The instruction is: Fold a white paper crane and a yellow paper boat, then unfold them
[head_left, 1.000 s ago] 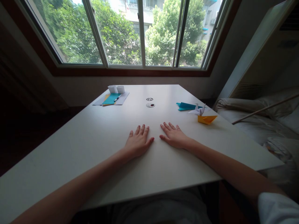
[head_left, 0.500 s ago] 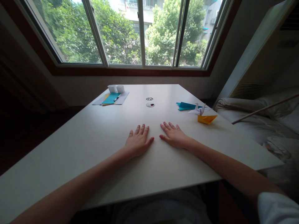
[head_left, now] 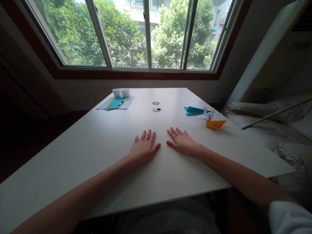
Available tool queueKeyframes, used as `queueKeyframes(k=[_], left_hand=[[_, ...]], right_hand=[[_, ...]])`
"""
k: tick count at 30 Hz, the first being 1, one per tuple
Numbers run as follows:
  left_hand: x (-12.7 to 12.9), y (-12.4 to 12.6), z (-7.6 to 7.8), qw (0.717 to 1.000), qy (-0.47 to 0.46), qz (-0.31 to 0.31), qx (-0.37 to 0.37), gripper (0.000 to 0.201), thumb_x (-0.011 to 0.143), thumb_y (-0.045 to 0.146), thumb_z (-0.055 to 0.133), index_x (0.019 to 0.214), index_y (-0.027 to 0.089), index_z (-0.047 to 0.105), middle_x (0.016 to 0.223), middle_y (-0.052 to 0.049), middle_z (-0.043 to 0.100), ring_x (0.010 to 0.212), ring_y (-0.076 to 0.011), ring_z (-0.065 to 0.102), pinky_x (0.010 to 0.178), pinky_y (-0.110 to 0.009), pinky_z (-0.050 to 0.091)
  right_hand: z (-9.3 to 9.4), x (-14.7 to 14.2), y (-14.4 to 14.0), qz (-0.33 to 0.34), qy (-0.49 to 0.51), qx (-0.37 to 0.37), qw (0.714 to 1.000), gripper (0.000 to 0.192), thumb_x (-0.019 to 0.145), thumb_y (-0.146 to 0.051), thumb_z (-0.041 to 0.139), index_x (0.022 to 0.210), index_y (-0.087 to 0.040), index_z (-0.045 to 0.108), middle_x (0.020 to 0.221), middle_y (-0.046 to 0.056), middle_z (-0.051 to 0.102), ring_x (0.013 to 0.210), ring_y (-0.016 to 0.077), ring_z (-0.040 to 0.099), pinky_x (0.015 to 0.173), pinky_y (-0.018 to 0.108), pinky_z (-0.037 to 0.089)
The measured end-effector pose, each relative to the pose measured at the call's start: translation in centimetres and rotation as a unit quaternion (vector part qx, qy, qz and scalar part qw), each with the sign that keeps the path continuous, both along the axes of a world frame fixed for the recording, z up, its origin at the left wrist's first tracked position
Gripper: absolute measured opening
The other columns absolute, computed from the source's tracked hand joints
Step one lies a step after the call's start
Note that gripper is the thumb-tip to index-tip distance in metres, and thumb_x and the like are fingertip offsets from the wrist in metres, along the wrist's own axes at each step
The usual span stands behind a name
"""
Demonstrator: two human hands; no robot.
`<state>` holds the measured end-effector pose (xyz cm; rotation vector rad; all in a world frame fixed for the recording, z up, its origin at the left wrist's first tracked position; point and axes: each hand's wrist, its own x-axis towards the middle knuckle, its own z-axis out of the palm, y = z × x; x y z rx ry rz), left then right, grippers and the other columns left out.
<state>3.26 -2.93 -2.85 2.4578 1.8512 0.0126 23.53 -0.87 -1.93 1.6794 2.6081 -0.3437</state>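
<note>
My left hand (head_left: 144, 149) lies flat, palm down, on the white table (head_left: 97, 146), fingers slightly spread and holding nothing. My right hand (head_left: 181, 141) rests flat beside it, a small gap between the thumbs, also holding nothing. To the right of my right hand stand a folded orange paper boat (head_left: 215, 124), a white paper crane (head_left: 208, 115) and a teal folded paper (head_left: 194, 110). At the far left of the table lies a stack of white, teal and orange sheets (head_left: 116, 103) with a pen (head_left: 122, 102) on top, and two small white paper boxes (head_left: 121, 92) behind it.
Two round cable holes (head_left: 156, 109) sit in the table's middle, beyond my hands. A wide window (head_left: 146, 32) runs behind the table. Bedding (head_left: 268, 130) and a cabinet lie to the right of the table's edge.
</note>
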Motion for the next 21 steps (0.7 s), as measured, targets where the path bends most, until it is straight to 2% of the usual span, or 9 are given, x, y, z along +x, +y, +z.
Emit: queueKeyframes(k=[21], left_hand=[[0.01,0.03,-0.01,1.0,0.001,-0.001,0.003,0.07,0.085,0.061,0.012,0.141,0.02,0.015,0.148,-0.008,0.009,0.135,-0.028,0.008,0.104,-0.051,0.016]], right_hand=[[-0.28,0.02,0.06,0.002,0.004,0.009,1.0,0.073,0.082,-0.065,0.012,0.142,-0.023,0.009,0.149,0.004,0.007,0.135,0.0281,0.006,0.105,0.052,0.008]])
